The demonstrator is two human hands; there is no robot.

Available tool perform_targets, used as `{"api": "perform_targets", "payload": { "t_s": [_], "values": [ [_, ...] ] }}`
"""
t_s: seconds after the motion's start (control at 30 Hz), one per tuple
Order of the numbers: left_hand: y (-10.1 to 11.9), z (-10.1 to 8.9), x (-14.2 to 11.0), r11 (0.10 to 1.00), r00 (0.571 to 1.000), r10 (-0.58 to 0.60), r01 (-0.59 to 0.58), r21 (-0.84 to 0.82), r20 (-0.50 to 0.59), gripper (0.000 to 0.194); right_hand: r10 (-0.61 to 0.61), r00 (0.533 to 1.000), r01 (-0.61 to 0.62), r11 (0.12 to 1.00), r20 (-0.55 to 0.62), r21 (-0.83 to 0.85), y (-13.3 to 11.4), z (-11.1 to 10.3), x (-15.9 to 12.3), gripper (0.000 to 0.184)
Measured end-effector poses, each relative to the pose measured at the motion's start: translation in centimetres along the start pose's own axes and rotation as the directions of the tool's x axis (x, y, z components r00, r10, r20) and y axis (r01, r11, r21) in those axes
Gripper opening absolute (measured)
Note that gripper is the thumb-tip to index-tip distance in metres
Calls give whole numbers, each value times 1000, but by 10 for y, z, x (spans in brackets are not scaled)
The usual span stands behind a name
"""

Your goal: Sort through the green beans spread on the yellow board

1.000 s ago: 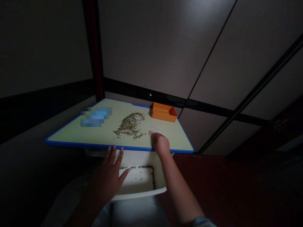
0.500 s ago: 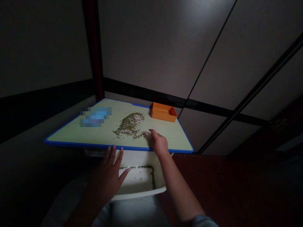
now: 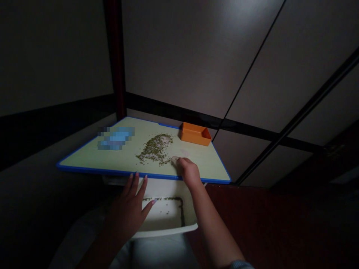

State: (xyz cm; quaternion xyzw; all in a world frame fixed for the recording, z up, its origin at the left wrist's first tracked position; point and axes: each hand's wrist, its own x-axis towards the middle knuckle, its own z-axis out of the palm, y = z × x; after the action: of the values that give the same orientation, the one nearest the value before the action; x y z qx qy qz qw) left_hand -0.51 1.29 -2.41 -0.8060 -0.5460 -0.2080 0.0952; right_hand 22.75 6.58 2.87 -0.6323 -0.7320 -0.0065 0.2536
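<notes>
Small green beans (image 3: 154,147), mixed with pale grains, lie in a loose spread pile on the pale yellow tabletop (image 3: 92,158). My right hand (image 3: 190,172) is closed near the front edge, just right of the pile. A pale, see-through thing (image 3: 174,160) shows at its fingertips; its kind is not clear. My left hand (image 3: 130,209) has its fingers spread, the tips at the table's blue front edge. Beneath that hand is a white drawer-like bin (image 3: 168,233), with green beans along its inner edges and a few on its floor.
An orange open box (image 3: 196,135) stands at the table's back right. On the left lies a blurred-out blue patch (image 3: 116,139). Grey panels (image 3: 179,56) rise behind the table, and a dark red floor (image 3: 232,209) shows at the right.
My right hand's thumb has folded down and the fingers look more closed around the pale thing. The left hand stays in place. The view has shifted slightly.
</notes>
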Motion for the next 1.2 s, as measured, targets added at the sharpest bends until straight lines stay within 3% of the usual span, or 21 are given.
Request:
{"api": "perform_targets", "payload": {
  "t_s": [0.27,0.6,0.8,1.1,1.2],
  "values": [
    [0,0,0,1000,1000,-1,1,-1,2,65,-118,987,120,993,111,-8,-4,0,1,41],
    [-3,3,0,1000,1000,18,-18,16,-10,67,114,989,-109,992,96,-61,-9,-3,0,50],
    [-3,6,0,1000,1000,-1,0,-16,-5,66,163,982,-157,985,95,-66,-9,-2,0,52],
    [-4,6,-1,1000,1000,11,-11,-12,-21,65,128,992,-128,992,1,-2,-6,-2,0,40],
    [-4,5,0,1000,1000,3,-3,-10,-14,65,31,999,-31,998,-14,46,-5,-3,-1,37]
  ]
}}
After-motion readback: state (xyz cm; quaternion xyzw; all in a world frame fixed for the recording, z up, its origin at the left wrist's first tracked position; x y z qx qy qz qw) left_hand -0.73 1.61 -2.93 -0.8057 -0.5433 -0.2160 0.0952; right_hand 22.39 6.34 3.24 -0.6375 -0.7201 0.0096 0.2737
